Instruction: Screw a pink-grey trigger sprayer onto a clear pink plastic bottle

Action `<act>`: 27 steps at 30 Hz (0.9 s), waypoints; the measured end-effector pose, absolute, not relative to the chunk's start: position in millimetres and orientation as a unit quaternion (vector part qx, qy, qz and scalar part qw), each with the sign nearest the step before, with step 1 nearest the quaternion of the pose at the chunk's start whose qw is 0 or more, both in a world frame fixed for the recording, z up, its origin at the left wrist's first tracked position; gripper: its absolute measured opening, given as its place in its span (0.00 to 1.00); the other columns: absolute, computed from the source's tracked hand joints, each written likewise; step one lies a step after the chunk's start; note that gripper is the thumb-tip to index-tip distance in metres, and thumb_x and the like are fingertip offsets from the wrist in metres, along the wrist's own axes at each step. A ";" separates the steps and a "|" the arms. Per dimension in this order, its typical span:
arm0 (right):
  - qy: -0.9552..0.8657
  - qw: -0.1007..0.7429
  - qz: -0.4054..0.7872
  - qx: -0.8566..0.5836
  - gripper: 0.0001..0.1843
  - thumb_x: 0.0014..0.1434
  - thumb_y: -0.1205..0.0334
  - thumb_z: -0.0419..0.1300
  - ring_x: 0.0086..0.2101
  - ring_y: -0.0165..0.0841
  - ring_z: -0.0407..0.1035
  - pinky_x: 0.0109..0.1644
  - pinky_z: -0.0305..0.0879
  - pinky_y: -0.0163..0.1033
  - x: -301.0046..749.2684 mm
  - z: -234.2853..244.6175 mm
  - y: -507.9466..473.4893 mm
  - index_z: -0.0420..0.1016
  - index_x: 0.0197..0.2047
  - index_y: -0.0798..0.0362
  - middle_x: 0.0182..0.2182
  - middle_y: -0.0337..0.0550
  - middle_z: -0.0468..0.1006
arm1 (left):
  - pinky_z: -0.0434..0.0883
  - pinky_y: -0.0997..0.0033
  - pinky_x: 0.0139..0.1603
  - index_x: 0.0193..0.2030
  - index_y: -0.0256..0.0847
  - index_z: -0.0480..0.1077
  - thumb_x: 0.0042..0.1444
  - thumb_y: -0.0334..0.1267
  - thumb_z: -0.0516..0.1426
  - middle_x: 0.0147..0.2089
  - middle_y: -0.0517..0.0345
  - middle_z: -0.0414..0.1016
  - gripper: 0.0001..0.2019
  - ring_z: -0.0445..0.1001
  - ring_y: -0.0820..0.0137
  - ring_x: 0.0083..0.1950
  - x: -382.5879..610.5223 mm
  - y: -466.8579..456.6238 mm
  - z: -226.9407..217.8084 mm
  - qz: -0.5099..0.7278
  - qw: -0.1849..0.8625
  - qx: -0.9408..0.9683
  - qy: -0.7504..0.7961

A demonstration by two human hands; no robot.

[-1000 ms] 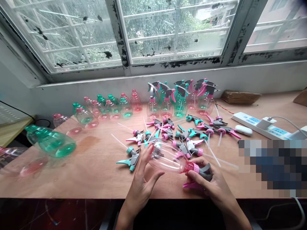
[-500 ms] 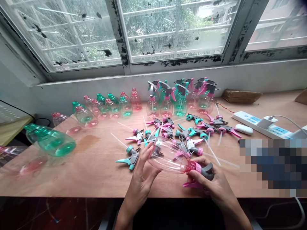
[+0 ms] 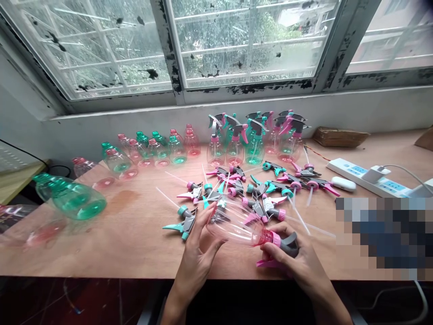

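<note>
Head view: bottle (image 3: 233, 228) held sideways over worktop (image 3: 131, 248), between both hands. Right hand (image 3: 296, 255): fingers gripping sprayer (image 3: 287, 246) at bottle's neck. Left hand (image 3: 197, 255): fingers cupping bottle's base. Best: sprayer aligned with bottle, base steady, thin wall unsqueezed.

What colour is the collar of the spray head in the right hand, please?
The collar is pink; it shows best in the head view.

No legible text or labels
</note>
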State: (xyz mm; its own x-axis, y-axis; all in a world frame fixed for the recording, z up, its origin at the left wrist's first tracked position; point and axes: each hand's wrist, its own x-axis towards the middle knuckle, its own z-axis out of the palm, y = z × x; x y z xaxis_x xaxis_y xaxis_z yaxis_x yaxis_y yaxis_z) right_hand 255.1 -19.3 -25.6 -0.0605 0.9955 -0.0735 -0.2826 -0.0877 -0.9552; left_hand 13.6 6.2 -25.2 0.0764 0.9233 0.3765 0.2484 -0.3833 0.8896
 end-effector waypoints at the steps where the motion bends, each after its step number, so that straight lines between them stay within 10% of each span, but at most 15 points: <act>1: -0.417 0.531 0.599 -0.431 0.23 0.56 0.48 0.79 0.29 0.32 0.80 0.38 0.87 0.39 254.9 -25.8 -19.3 0.77 0.44 0.52 0.27 0.36 0.83 | 0.55 0.43 0.83 0.72 0.56 0.65 0.65 0.45 0.67 0.78 0.54 0.67 0.31 0.59 0.52 0.82 13.4 5.4 -25.2 0.506 0.334 0.656 0.449; 19: -0.438 0.522 0.572 -0.458 0.23 0.52 0.48 0.81 0.30 0.33 0.80 0.36 0.88 0.39 253.4 -24.0 -20.4 0.80 0.43 0.52 0.29 0.35 0.80 | 0.59 0.47 0.82 0.75 0.55 0.59 0.57 0.47 0.73 0.80 0.50 0.63 0.42 0.60 0.52 0.82 14.5 3.2 -23.1 0.494 0.402 0.622 0.456; 27: -0.423 0.518 0.594 -0.448 0.24 0.54 0.47 0.80 0.29 0.35 0.82 0.37 0.88 0.42 255.2 -24.0 -20.8 0.78 0.44 0.52 0.26 0.36 0.83 | 0.54 0.45 0.84 0.72 0.56 0.64 0.66 0.44 0.66 0.81 0.54 0.61 0.30 0.57 0.53 0.83 14.6 4.0 -22.9 0.504 0.353 0.649 0.446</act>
State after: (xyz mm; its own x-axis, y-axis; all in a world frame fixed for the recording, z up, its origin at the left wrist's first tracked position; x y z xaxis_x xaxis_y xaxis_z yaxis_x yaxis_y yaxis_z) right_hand 255.2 -20.8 -24.0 -0.0625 0.9936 -0.0936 -0.2368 -0.1058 -0.9658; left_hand 14.6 4.0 -22.9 0.0927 0.9361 0.3392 0.2233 -0.3515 0.9092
